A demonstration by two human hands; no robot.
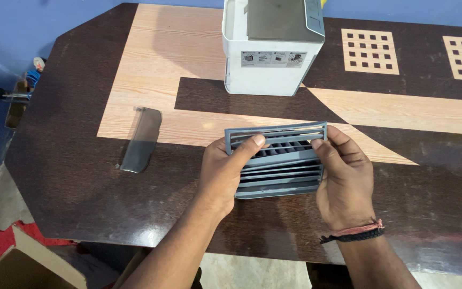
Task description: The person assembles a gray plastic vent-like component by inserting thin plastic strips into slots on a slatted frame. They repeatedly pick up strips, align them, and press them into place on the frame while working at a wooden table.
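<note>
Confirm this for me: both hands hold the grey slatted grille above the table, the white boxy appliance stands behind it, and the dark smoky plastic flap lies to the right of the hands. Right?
Not quite. In the head view the dark plastic flap lies left of the hands, not right. The rest holds: left hand and right hand hold the grey grille, white appliance behind.

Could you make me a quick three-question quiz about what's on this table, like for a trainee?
1. True or false: both hands hold the grey louvered grille.
2. Which lies left of the left hand on the table? A) a smoky translucent flap B) a screwdriver C) a cup
3. What stands behind the grille, beyond the right hand?

Key: 1. True. 2. A. 3. A white boxy appliance housing.
</note>
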